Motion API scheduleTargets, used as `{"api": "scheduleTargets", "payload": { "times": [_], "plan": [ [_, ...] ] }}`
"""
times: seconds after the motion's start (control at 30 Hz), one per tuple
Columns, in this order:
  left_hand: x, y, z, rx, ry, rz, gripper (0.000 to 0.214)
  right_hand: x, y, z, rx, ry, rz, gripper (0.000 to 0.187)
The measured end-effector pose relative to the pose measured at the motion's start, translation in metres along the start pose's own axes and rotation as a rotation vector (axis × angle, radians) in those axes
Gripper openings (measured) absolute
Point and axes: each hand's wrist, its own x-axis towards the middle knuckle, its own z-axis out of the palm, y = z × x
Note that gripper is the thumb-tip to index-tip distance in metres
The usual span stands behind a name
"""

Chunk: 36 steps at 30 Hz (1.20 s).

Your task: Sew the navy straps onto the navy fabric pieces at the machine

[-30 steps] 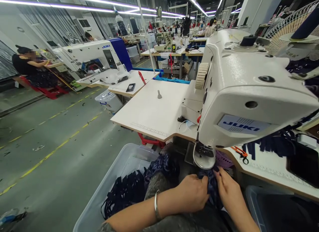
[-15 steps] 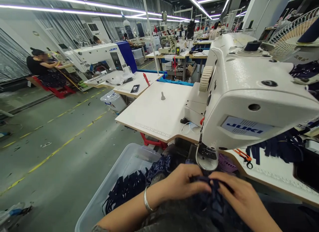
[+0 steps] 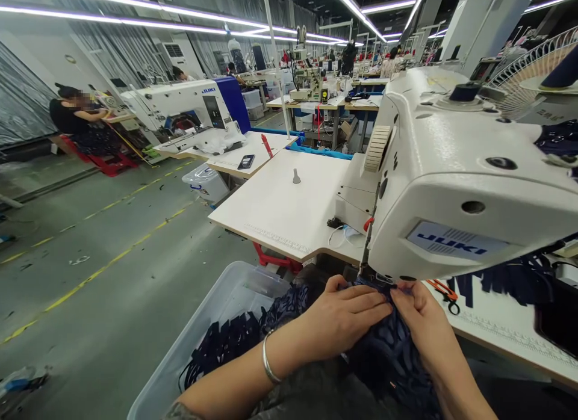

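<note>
Under the head of the white JUKI sewing machine (image 3: 492,167), a bunch of navy fabric strips (image 3: 388,360) reaches the needle area and hangs down over my lap. My left hand (image 3: 347,315), with a silver bangle on the wrist, is closed over the left side of the fabric, its fingers together and partly hiding it. Close beside the needle, my right hand (image 3: 422,311) pinches the fabric's right edge between thumb and fingers. The machine head partly covers those fingertips.
A clear plastic bin (image 3: 180,348) holding more navy strips stands at left. On the machine table (image 3: 271,203) lie a grey metal piece (image 3: 296,176) and a mask. Orange-handled snips (image 3: 445,290) and a dark phone-like object (image 3: 557,321) lie right. A seated person (image 3: 76,116) works far left.
Both hands have brought the fabric forward and up, from in front of the machine to beneath its needle. The left hand has turned to lie over the fabric.
</note>
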Motion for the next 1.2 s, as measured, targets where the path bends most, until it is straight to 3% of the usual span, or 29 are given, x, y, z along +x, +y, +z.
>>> {"api": "scheduleTargets", "payload": {
  "times": [0.13,0.27,0.4,0.53,0.8,1.03,1.2],
  "plan": [
    [0.003,0.005,0.000,0.091,0.005,-0.061,0.030,0.012,-0.008,-0.006,0.039,-0.092,-0.009,0.030],
    [0.004,0.007,-0.001,0.120,0.021,-0.085,0.032,0.018,-0.019,-0.014,-0.108,-0.186,-0.044,0.025],
    [0.006,0.003,-0.008,0.055,-0.057,-0.019,0.034,0.016,-0.010,-0.022,-0.193,-0.133,-0.167,0.027],
    [0.008,0.001,-0.009,0.055,-0.073,0.008,0.035,0.015,0.006,-0.024,-0.208,-0.058,-0.134,0.028],
    [0.010,0.012,0.002,0.253,-0.003,-0.179,0.038,0.035,-0.009,-0.021,-0.500,-0.061,-0.128,0.032],
    [0.014,0.017,0.006,0.362,0.012,-0.219,0.036,0.047,0.001,-0.022,-0.553,0.005,-0.227,0.043],
    [0.015,0.018,0.009,0.395,0.022,-0.218,0.036,0.049,0.002,-0.022,-0.490,-0.002,-0.243,0.041]
  ]
}}
